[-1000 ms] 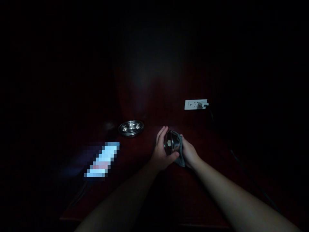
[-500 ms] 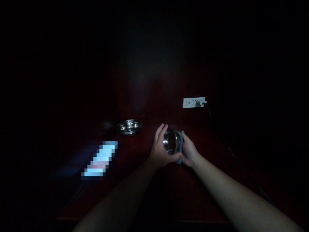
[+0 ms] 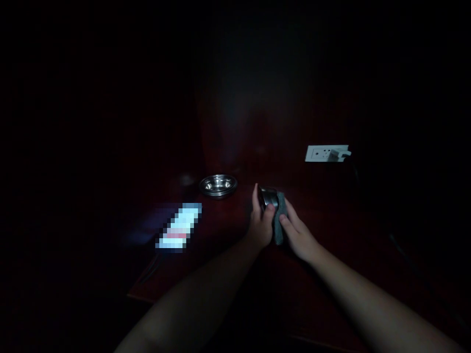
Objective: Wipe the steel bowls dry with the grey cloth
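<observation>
A shiny steel bowl (image 3: pixel 269 196), tipped on its side, is held between my two hands above the dark red table. My left hand (image 3: pixel 262 225) grips it from the left, thumb on the outer wall. On the bowl's right side my right hand (image 3: pixel 299 234) presses a grey-green cloth (image 3: pixel 279 220) against the metal, fingers closed on the fabric. Part of the bowl is hidden behind the fingers and cloth. Farther back on the left rests a small stack of steel bowls (image 3: pixel 218 185).
A lit phone-like screen (image 3: pixel 179 227), blurred out, lies at left with a cable (image 3: pixel 149 269) near it. A white wall socket (image 3: pixel 327 153) with a plug is at the back right. A dark cord (image 3: pixel 403 250) runs down the right. The surroundings are very dark.
The bowl has turned so its outer wall now faces me instead of its shiny inside. My left thumb has shifted onto that wall. The whole view has swung left.
</observation>
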Available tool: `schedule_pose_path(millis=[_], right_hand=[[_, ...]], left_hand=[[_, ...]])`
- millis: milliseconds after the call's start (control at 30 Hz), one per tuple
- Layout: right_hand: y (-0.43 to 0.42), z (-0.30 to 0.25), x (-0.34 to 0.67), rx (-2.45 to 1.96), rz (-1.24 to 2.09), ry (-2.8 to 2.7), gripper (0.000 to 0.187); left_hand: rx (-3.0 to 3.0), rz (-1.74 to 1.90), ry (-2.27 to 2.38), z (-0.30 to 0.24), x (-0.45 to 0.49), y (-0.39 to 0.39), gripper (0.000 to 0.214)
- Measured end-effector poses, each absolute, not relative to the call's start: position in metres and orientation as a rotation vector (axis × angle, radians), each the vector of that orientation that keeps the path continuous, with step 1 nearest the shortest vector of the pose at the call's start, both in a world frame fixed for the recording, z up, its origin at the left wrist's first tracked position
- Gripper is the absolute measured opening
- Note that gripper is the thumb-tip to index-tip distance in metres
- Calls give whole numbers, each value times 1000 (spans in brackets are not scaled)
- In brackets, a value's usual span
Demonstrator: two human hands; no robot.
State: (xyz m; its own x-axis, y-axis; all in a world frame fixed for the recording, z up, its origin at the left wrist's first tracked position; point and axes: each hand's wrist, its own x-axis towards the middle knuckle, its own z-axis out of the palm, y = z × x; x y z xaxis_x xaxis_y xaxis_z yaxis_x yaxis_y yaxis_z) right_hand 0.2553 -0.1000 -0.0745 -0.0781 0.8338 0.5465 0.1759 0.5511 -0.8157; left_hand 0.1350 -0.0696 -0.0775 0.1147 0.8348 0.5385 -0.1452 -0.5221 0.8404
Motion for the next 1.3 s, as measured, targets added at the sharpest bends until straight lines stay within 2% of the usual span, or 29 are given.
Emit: schedule_pose_path(millis=[167, 267, 467, 600, 800, 1067, 1300], right_hand=[[-101, -75, 261, -937, 329, -1612, 57], [-102, -73, 264, -927, 285, -1548, 55], [-98, -73, 267, -995, 620, -1221, 54], [-98, -74, 261, -1059, 927, -857, 47], [-107, -62, 246, -859, 1270, -695, 40], [-113, -61, 237, -756, 1458, -637, 41], [-114, -51, 236, -742, 1487, -626, 41]], left_hand=[[1589, 1428, 552, -74, 145, -83, 71], [1610, 1400, 419, -70, 148, -89, 75], [1749, 1323, 408, -67, 144, -95, 86], [1862, 1367, 529, -66, 143, -100, 86], [1948, 1477, 644, -66, 144, -105, 88], [1999, 1549, 752, -71, 141, -97, 88], [2161, 1444, 876, -68, 134, -87, 95]])
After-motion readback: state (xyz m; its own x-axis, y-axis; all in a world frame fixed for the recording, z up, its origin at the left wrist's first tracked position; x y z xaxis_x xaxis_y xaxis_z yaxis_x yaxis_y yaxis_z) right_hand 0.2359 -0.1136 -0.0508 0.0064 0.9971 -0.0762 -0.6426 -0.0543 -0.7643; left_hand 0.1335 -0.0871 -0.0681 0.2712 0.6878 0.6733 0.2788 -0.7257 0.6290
